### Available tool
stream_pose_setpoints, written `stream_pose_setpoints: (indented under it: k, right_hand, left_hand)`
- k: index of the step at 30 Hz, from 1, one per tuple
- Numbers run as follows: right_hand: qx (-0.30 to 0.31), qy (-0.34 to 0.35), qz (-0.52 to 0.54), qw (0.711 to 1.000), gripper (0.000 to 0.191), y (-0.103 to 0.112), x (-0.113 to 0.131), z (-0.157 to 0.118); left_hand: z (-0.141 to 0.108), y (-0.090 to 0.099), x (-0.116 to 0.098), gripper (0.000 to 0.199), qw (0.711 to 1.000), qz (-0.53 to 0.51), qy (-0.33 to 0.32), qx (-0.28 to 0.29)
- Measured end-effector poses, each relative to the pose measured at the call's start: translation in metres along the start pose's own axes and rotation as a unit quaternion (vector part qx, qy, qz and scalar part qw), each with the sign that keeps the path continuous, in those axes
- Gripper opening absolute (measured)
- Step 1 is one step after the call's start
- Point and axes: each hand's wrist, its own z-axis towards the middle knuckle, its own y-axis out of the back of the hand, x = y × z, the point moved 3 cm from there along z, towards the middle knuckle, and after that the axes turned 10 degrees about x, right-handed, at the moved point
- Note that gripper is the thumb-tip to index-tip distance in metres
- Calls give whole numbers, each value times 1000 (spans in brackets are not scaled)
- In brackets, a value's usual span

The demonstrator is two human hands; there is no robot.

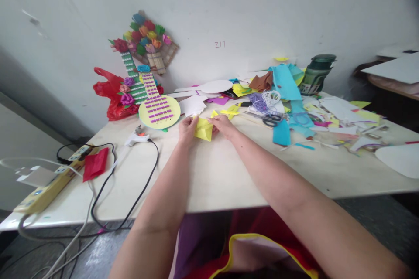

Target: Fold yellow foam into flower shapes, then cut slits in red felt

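A small piece of yellow paper (203, 129) is held between both hands above the white table. My left hand (188, 130) pinches its left edge, fingers closed. On the other side, my right hand (222, 125) has its fingers closed on the right edge. Just behind the hands lie more yellow strips (230, 112) and white paper pieces (192, 105). To the left of my left hand stands a round yellow craft piece (159, 112) with purple strips, leaning back near paper flowers.
A white glue gun (136, 138) with a black cable and a yellow power strip (52, 187) are at the left, beside a red packet (95, 164). Scissors (271, 120), yarn (271, 97), blue crepe paper (284, 83), paper scraps and a green bottle (317, 75) lie or stand right.
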Motion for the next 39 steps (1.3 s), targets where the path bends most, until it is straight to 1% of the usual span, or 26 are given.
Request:
stream_pose_setpoints:
  k: [6, 10, 13, 17, 19, 24, 29, 34, 39]
  right_hand:
    - [-24, 8, -27, 999, 23, 0, 2, 0]
    - [-9, 8, -27, 1000, 24, -1, 1, 0]
    - [15, 4, -2, 1000, 25, 0, 0, 0]
    - [19, -20, 54, 998, 39, 2, -2, 0]
    - [20, -30, 62, 997, 43, 3, -3, 1]
    - [20, 5, 14, 1000, 32, 3, -7, 3]
    - [13, 25, -12, 1000, 24, 3, -8, 4]
    - [12, 23, -7, 1000, 21, 2, -4, 1]
    - [40, 21, 19, 999, 23, -1, -3, 0]
  left_hand:
    - [4, 2, 7, 37, 1000, 7, 0, 6]
    - [4, 2, 7, 37, 1000, 4, 2, 12]
    - [3, 2, 5, 37, 1000, -4, 9, 5]
    - [1, 0, 0, 38, 1000, -11, 14, 2]
    - [0, -1, -1, 38, 1000, -10, 12, 7]
    - [-1, -3, -3, 37, 999, 25, -1, 22]
    - [0, -3, -1, 36, 998, 46, 12, 30]
    - [0, -1, -1, 33, 999, 32, 14, 32]
    - [-1, -2, -2, 31, 998, 47, 2, 42]
